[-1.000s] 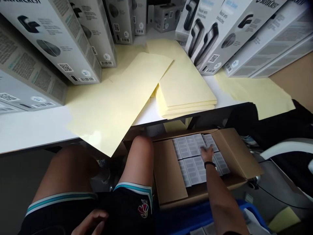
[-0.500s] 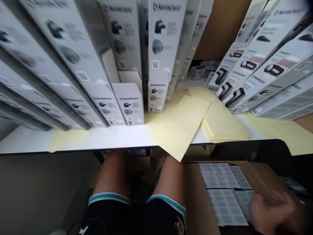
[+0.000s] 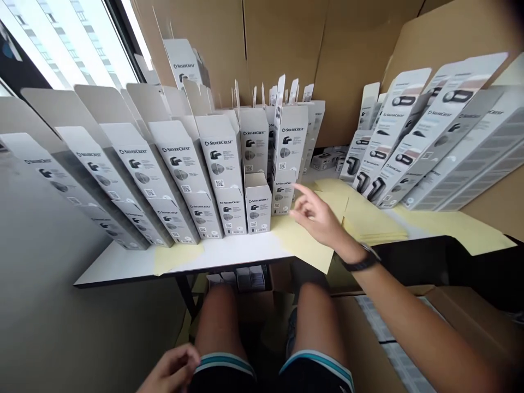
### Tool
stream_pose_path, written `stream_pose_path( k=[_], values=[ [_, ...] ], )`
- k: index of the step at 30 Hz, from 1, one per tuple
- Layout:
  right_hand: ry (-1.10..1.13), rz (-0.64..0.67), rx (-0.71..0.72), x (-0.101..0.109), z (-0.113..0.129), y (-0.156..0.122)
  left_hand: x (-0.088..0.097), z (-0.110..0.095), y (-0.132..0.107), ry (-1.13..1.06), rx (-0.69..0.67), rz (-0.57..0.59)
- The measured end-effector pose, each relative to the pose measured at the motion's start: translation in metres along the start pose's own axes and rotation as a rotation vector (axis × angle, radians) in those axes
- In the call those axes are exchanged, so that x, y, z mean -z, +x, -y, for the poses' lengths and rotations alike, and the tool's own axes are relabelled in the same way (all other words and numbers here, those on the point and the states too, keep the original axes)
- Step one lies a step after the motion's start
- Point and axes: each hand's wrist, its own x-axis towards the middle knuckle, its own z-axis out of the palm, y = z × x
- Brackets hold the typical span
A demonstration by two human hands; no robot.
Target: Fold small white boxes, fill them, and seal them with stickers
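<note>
My right hand point(image 3: 315, 215) reaches over the white table, index finger stretched out and the other fingers curled, with nothing visible in it. Its fingertips are close to the lower front of an upright SilverCrest carton point(image 3: 284, 191); whether they touch it I cannot tell. Left of that stands a shorter SilverCrest carton point(image 3: 258, 210) with its top flaps up. Beneath the hand lies a yellow sheet point(image 3: 313, 251) jutting over the table edge. My left hand point(image 3: 174, 368) is low beside my left thigh, fingers loosely bent and apart from the thumb, holding nothing I can see.
Tall open cartons point(image 3: 176, 164) stand in a leaning row on the white table point(image 3: 118, 267). More cartons point(image 3: 393, 147) lean at the right, near a stack of yellow sheets point(image 3: 376, 218). Below the table at right is a cardboard box point(image 3: 368, 349) with pale flat packs. Cardboard point(image 3: 282, 49) stands behind.
My right hand has come up from the box of flat packs at lower right to the cartons. My left hand has entered view at the bottom. The camera has tilted up.
</note>
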Motion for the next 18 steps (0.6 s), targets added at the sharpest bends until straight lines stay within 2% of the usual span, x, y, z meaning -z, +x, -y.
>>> stream_pose_path(
  k=[2, 4, 6, 8, 12, 14, 16, 18],
  values=[
    [-0.044, 0.056, 0.004, -0.021, 0.003, 0.035, -0.026, -0.019, 0.017, 0.072, -0.100, 0.020],
    [-0.087, 0.047, 0.038, -0.035, 0.002, 0.057, -0.049, -0.031, 0.028, 0.131, -0.176, 0.043],
    [-0.107, 0.025, 0.071, -0.041, 0.001, 0.068, -0.064, -0.036, 0.032, 0.184, -0.250, 0.034],
    [-0.115, 0.009, 0.090, -0.040, 0.002, 0.066, -0.069, -0.037, 0.035, 0.232, -0.330, -0.003],
    [-0.170, -0.151, 0.211, -0.026, 0.024, 0.030, -0.071, -0.050, 0.041, 0.252, -0.558, -0.144],
    [-0.237, -0.243, 0.312, -0.024, 0.046, 0.000, -0.075, -0.068, 0.045, 0.248, -0.755, -0.273],
    [-0.290, -0.263, 0.394, -0.028, 0.073, -0.036, -0.085, -0.091, 0.049, 0.261, -0.977, -0.393],
    [-0.321, -0.229, 0.411, -0.037, 0.100, -0.072, -0.098, -0.114, 0.050, 0.271, -1.137, -0.413]
  ],
)
